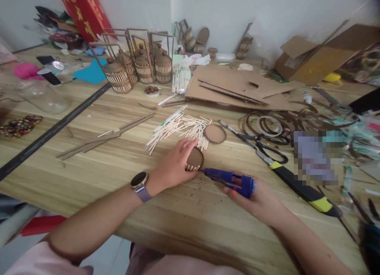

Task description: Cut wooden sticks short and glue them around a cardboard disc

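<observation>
My left hand (173,162) is closed around the edge of a small round cardboard tray (196,157). Short wooden sticks stand along the part of its rim nearest me. A blue hot glue gun (227,181) is gripped in my right hand (265,200), with a small red light on its body. Its nozzle points left and meets the near rim of the tray, close to my left fingertips; whether glue is coming out cannot be seen. Just beyond lie a pile of cut wooden sticks (169,129) and a second round cardboard tray (215,133).
Scissors (255,142) and a yellow-black cutter (303,188) lie on the right. Behind are cardboard sheets (231,87), several handled stick baskets (144,69) and a dish of brown beads (151,91). Cardboard strips (103,138) and a long black strip (59,126) lie leftward.
</observation>
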### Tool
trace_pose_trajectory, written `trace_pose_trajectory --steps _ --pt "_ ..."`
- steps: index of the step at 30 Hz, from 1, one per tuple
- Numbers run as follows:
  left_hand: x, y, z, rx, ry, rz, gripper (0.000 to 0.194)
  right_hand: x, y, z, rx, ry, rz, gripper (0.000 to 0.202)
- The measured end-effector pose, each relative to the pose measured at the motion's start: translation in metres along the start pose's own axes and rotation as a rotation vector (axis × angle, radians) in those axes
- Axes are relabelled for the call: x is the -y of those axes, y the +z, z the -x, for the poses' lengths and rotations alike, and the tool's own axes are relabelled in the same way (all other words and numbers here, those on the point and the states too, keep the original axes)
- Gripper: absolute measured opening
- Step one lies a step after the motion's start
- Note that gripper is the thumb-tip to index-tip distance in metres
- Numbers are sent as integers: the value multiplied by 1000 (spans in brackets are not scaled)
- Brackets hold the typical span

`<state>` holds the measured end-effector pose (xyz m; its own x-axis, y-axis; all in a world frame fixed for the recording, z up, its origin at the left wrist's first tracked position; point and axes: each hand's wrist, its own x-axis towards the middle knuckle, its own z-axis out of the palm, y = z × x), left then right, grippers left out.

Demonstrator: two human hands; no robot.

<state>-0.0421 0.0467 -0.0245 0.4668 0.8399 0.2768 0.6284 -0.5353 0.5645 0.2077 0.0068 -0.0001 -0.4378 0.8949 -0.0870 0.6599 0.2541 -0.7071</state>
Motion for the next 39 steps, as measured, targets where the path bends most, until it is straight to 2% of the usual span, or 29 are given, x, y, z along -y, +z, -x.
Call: trace_pose_trajectory --steps 39 --pt "-1 -3 -1 38 -8 -37 82 3 3 1 -50 -25 45 20"
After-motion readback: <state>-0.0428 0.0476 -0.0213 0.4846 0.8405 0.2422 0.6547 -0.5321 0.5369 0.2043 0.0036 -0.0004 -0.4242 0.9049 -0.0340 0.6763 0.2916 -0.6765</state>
